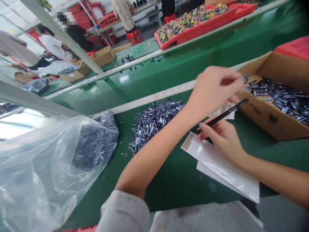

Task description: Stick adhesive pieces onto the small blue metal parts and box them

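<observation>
My left hand (214, 88) reaches across to the near left edge of the cardboard box (263, 117). Its fingers are pinched together and slightly blurred; whatever may be between them is too small to make out. Below it, my right hand (225, 138) is closed around black tweezers (227, 113), which slant up towards the box. Glossy white strips (222, 164) lie under my right hand. Inside the box are many small shiny dark blue parts (287, 96). A heap of similar dark parts (154, 120) lies behind my left forearm.
A clear plastic bag (55, 161) of dark parts lies on the left of the green table (173, 183). Beyond a white rail, red trays (193, 33) hold colourful small pieces. Metal posts (65, 35) stand at left. Several people work in the background.
</observation>
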The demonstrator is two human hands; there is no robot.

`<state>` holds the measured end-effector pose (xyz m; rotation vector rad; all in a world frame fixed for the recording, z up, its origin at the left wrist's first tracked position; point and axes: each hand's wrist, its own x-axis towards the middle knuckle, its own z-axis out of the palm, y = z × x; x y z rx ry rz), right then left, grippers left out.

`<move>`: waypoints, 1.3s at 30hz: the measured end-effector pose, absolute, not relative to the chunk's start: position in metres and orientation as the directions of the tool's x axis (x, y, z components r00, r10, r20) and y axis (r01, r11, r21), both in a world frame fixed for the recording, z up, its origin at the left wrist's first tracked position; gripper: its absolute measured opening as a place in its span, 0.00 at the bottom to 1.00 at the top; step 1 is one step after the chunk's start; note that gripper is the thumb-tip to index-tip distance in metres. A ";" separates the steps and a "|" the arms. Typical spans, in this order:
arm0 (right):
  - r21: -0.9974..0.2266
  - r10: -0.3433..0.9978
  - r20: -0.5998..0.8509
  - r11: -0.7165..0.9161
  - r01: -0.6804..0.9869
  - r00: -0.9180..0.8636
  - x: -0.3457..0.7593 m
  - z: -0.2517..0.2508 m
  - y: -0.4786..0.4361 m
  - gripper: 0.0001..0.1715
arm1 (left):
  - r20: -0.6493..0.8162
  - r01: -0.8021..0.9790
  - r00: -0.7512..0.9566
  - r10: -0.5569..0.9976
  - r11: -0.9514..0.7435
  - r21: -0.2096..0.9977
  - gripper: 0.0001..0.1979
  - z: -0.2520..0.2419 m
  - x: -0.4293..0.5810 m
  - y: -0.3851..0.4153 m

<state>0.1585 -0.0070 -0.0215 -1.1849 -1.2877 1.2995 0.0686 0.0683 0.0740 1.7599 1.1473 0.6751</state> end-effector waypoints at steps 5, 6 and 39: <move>-0.984 0.973 -0.036 0.006 0.180 -0.228 0.158 -0.024 -0.006 0.10 | 0.050 0.310 0.616 0.786 -0.300 0.902 0.40 0.075 0.094 0.084; -0.982 0.971 -0.038 0.007 0.187 -0.236 0.158 -0.024 -0.005 0.10 | 0.122 0.306 0.550 0.826 -0.336 0.891 0.36 0.071 0.084 0.078; -0.958 0.967 -0.098 -0.027 0.285 -0.236 0.151 -0.019 -0.004 0.10 | -0.113 0.892 0.219 0.969 -0.152 0.425 0.03 0.014 -0.068 -0.035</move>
